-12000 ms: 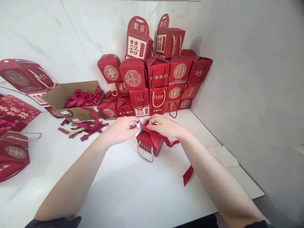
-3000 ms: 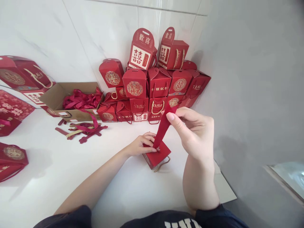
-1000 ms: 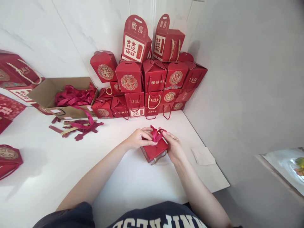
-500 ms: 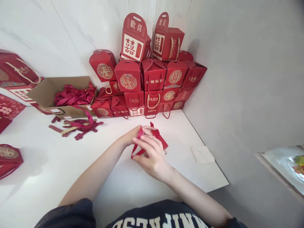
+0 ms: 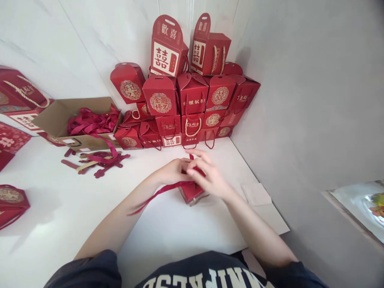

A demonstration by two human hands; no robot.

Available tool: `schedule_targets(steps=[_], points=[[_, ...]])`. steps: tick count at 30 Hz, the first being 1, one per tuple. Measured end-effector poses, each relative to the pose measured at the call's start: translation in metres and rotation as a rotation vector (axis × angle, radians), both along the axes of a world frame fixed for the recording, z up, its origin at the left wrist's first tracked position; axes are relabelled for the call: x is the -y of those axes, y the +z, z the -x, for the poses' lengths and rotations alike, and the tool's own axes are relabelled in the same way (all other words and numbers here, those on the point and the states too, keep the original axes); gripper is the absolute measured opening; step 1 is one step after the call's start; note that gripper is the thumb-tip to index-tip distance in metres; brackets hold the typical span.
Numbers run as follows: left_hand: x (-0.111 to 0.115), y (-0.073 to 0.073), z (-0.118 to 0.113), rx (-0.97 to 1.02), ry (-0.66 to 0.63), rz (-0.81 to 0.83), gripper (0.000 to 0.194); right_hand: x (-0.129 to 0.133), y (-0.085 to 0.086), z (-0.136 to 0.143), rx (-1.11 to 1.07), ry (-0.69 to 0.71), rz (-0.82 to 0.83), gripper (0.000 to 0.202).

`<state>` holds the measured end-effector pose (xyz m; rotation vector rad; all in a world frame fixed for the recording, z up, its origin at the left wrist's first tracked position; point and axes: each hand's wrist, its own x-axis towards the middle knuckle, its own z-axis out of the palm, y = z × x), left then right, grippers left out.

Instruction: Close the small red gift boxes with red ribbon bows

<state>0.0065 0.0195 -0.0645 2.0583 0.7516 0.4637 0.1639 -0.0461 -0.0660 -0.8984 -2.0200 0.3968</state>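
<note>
A small red gift box (image 5: 189, 194) stands on the white table in front of me, partly covered by my hands. A dark red ribbon (image 5: 163, 190) runs across its top. One end trails loosely to the left over my left forearm, and a short end sticks up beyond my fingers. My left hand (image 5: 173, 171) is closed at the box's top, its fingertips on the ribbon and partly hidden. From the right, my right hand (image 5: 210, 176) pinches the ribbon with thumb and bent fingers, while other fingers are lifted; it is slightly blurred.
Red gift boxes (image 5: 192, 94) are stacked against the wall. A cardboard carton (image 5: 90, 141) holds more ribbon, with flat dark red strips (image 5: 102, 171) before it. More red boxes (image 5: 13, 204) stand at left. A pale flat piece (image 5: 256, 195) lies near the right edge.
My right hand has moved right and up from the ribbon's loose end, which now trails left. More of the box's front shows. My left hand stays at its top.
</note>
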Motion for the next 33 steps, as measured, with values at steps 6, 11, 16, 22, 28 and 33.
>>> schedule_targets(steps=[6,11,16,22,28,33], points=[[-0.016,-0.003,0.000,-0.006,-0.189,0.055,0.017,-0.045,-0.015,-0.057,-0.001,0.074,0.337,0.030],[-0.014,-0.005,0.003,0.034,-0.202,0.084,0.018,-0.053,-0.022,-0.059,0.045,0.244,0.432,0.020],[-0.017,-0.011,0.004,0.021,-0.176,0.122,0.016,-0.050,-0.020,-0.059,-0.164,0.216,0.432,0.020],[-0.026,-0.025,0.006,0.099,-0.202,0.193,0.014,-0.013,-0.019,-0.058,-0.255,0.079,0.184,0.008],[-0.026,-0.026,0.005,0.132,-0.239,0.207,0.014,0.025,-0.014,-0.055,0.271,0.134,-0.166,0.019],[-0.024,-0.024,0.004,0.133,-0.236,0.159,0.011,0.027,-0.014,-0.054,0.337,0.117,-0.122,0.020]])
